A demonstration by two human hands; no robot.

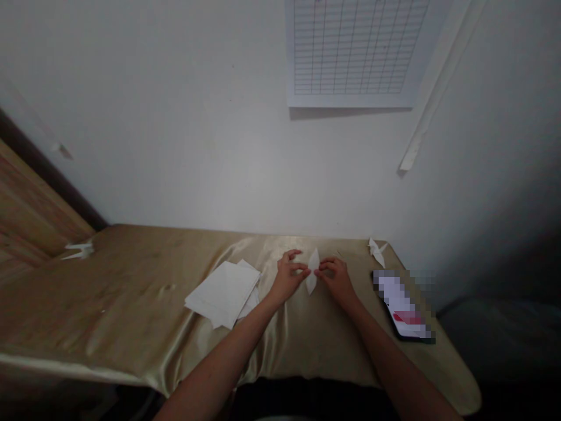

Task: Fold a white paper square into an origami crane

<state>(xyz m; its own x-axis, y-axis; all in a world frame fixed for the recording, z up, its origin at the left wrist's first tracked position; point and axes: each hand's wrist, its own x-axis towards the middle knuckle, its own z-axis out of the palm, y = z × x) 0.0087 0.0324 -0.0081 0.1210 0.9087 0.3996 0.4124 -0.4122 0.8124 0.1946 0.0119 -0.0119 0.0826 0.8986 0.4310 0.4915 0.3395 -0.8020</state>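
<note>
A small folded piece of white paper (313, 261), narrow and pointed at both ends, is held upright between my two hands over the table. My left hand (290, 273) pinches its left edge between thumb and index finger, the other fingers curled loosely. From the other side, my right hand (336, 276) pinches the right edge the same way. A stack of white paper sheets (223, 292) lies left of my left forearm. Beyond my right hand, a folded white paper bird (377, 252) rests near the table's back right corner.
A phone (401, 307) with a lit, partly blurred screen lies to the right. Another folded white paper piece (79, 251) sits at the far left. The gold satin cloth (123, 292) is wrinkled. Behind stands a white wall (184, 128) with a printed grid sheet (355, 52).
</note>
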